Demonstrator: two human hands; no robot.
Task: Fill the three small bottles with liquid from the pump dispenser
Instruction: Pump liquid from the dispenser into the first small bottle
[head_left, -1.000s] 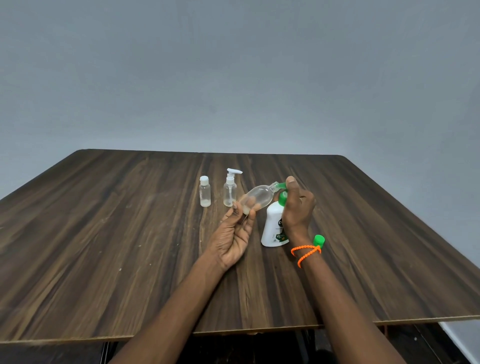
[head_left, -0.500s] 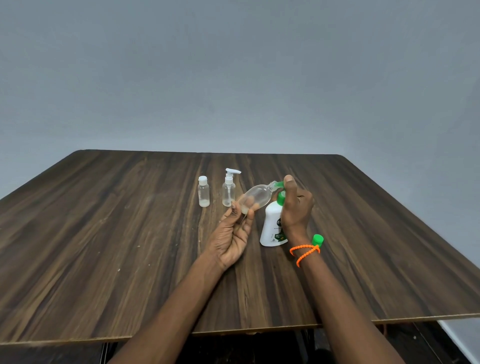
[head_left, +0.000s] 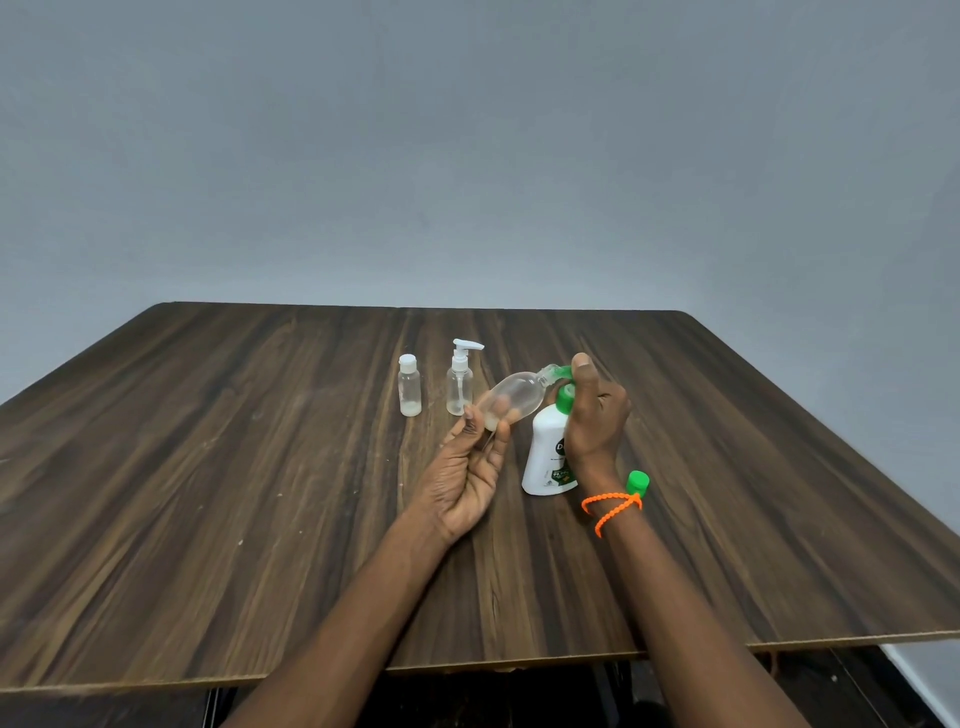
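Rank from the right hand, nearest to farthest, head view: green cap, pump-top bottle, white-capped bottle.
From the right hand:
1. green cap, on the table beside the wrist.
2. pump-top bottle, upright, to the left past the tilted bottle.
3. white-capped bottle, upright, farthest left.

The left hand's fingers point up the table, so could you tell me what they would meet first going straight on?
The left hand already holds the tilted clear bottle. Past it, probably the small pump bottle, though depth is unclear.
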